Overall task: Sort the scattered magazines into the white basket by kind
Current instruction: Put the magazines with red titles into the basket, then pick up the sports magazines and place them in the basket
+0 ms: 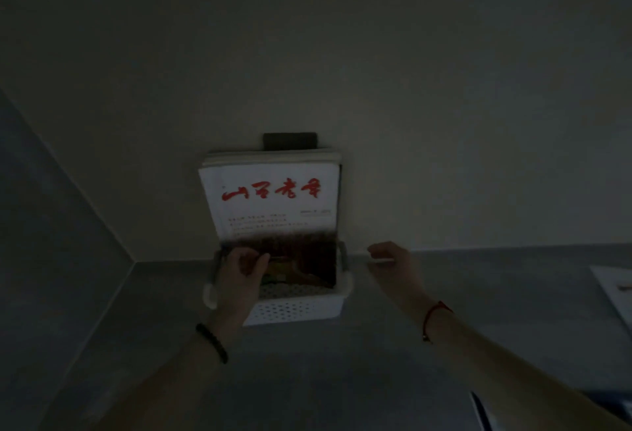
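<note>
Dim lighting; magazine (273, 205) with red title stands upright in white basket (294, 309) on counter (478, 294) at 12 o'clock; left hand (241, 271) grips its lower edge; right hand (391, 259) loosely curled, empty, at 2 o'clock.

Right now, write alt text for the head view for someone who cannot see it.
In dim light, a left hand grips the bottom of a magazine with red lettering, standing in a white basket against the wall. The right hand hovers beside it, touching nothing.

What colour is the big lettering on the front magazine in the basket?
Red, on the white cover of the front magazine; the head view shows it.
</note>
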Demonstrator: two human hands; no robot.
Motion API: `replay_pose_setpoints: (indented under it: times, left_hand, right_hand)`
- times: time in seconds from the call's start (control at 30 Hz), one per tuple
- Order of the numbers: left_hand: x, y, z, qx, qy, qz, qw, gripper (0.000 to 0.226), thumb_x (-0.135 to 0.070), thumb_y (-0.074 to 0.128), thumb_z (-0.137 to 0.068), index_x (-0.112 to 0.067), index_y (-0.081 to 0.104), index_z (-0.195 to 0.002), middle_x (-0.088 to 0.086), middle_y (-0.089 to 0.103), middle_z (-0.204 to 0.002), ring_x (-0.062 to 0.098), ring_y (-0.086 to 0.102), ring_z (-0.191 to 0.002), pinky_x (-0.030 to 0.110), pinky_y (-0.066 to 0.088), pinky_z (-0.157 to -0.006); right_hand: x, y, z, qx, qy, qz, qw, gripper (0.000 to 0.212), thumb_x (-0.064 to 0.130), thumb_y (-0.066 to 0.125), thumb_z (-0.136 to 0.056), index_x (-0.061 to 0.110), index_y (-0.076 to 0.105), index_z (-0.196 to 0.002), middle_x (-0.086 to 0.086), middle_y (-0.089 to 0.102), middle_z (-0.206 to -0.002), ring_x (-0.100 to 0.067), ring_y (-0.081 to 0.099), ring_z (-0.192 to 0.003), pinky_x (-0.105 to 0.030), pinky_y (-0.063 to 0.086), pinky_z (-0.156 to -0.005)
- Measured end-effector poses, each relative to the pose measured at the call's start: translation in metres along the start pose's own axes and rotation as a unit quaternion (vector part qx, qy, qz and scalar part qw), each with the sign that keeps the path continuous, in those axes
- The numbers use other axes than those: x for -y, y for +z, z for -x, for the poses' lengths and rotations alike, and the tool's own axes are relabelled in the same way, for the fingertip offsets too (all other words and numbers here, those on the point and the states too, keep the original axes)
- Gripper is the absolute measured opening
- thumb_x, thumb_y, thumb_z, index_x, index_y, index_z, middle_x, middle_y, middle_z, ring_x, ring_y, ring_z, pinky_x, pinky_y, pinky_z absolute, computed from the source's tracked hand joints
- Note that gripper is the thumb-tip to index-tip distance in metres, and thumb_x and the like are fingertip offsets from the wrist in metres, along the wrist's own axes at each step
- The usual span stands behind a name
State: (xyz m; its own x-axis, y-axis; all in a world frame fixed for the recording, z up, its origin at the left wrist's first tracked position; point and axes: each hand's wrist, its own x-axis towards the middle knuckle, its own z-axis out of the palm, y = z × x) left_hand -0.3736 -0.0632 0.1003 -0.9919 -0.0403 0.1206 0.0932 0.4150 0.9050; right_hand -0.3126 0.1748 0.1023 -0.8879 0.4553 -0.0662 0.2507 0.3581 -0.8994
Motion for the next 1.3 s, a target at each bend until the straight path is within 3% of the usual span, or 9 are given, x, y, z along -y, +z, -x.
replay_pose_setpoints:
  times: [0.27,0.4,0.5,0.53,0.6,0.77,0.87,1.03,1.3]
  left_hand:
    - [-0.056,0.088,0.099,0.131,-0.053,0.056,0.988,0.011,-0.015,0.061,-0.086,-0.013,0.052,-0.092,0.006,0.059,-0.086,0.02,0.056,-0.075,0.031,0.048,-0.067]
    - [-0.063,0.14,0.165,0.23,-0.071,0.039,0.97,0.017,-0.009,0.054,-0.09,-0.015,0.049,-0.105,0.003,0.052,-0.104,0.005,0.052,-0.077,0.003,0.045,-0.058]
    - [-0.073,0.178,0.203,0.29,-0.081,0.014,0.954,0.031,-0.011,0.053,-0.09,-0.007,0.051,-0.121,0.008,0.056,-0.108,0.016,0.053,-0.089,0.013,0.045,-0.067]
    - [-0.079,0.191,0.211,0.284,-0.086,0.011,0.955,0.032,-0.01,0.055,-0.089,-0.003,0.052,-0.12,0.012,0.059,-0.105,0.018,0.053,-0.085,0.013,0.044,-0.062]
    - [-0.092,0.217,0.225,0.279,-0.082,-0.003,0.957,0.032,-0.013,0.058,-0.087,-0.002,0.053,-0.118,0.016,0.062,-0.103,0.018,0.055,-0.078,0.011,0.042,-0.057]
    - [-0.096,0.276,0.252,0.447,-0.027,-0.107,0.888,0.058,-0.032,0.054,-0.09,-0.014,0.03,-0.14,0.007,0.035,-0.146,0.025,0.04,-0.13,0.03,0.039,-0.103]
    - [-0.086,0.3,0.26,0.452,0.059,-0.243,0.857,0.065,-0.04,0.05,-0.091,-0.016,0.021,-0.144,0.004,0.026,-0.153,0.024,0.031,-0.138,0.037,0.03,-0.114]
    - [-0.083,0.318,0.261,0.408,0.114,-0.425,0.8,0.062,-0.054,0.048,-0.086,-0.019,0.031,-0.135,0.009,0.034,-0.145,0.031,0.036,-0.13,0.044,0.034,-0.109]
    - [-0.099,0.311,0.251,0.525,0.057,-0.251,0.811,0.012,-0.027,0.058,-0.088,-0.016,0.055,-0.09,0.014,0.05,-0.08,0.013,0.049,-0.069,0.029,0.041,-0.066]
  right_hand:
    - [-0.063,-0.131,0.058,-0.041,0.057,-0.049,0.996,0.033,-0.015,0.059,-0.077,-0.007,0.06,-0.108,-0.011,0.063,-0.094,-0.021,0.058,-0.089,-0.007,0.046,-0.054]
    - [-0.102,-0.212,0.094,-0.083,0.114,-0.057,0.988,0.028,-0.022,0.051,-0.079,-0.025,0.051,-0.107,-0.007,0.065,-0.054,-0.003,0.06,-0.046,-0.007,0.043,-0.039]
    - [-0.131,-0.264,0.116,-0.11,0.135,-0.03,0.984,0.007,-0.013,0.056,-0.079,-0.012,0.063,-0.082,-0.028,0.063,-0.071,-0.03,0.06,-0.068,-0.041,0.042,-0.062]
    - [-0.14,-0.279,0.123,-0.106,0.138,-0.012,0.985,0.012,-0.01,0.056,-0.08,-0.002,0.059,-0.072,-0.024,0.055,-0.068,-0.029,0.054,-0.067,-0.012,0.025,-0.068]
    - [-0.161,-0.307,0.134,-0.106,0.15,-0.03,0.983,0.02,-0.008,0.055,-0.082,0.003,0.055,-0.065,-0.023,0.048,-0.059,-0.025,0.047,-0.066,-0.027,0.037,-0.068]
    - [-0.21,-0.343,0.163,-0.141,0.213,-0.101,0.962,0.026,-0.01,0.062,-0.078,-0.009,0.057,-0.104,-0.014,0.059,-0.089,-0.025,0.058,-0.073,-0.012,0.05,-0.049]
    - [-0.24,-0.343,0.185,-0.092,0.23,-0.047,0.968,0.026,-0.003,0.066,-0.077,0.004,0.057,-0.101,-0.011,0.06,-0.098,-0.028,0.061,-0.095,-0.024,0.052,-0.074]
    - [-0.272,-0.33,0.214,0.008,0.13,0.066,0.989,0.034,0.015,0.063,-0.084,0.023,0.051,-0.116,0.006,0.05,-0.122,-0.009,0.052,-0.112,-0.019,0.045,-0.094]
    - [-0.284,-0.304,0.227,0.089,0.059,0.2,0.974,0.058,0.032,0.048,-0.092,0.033,0.019,-0.142,0.005,0.006,-0.156,-0.007,0.044,-0.123,-0.013,0.042,-0.091]
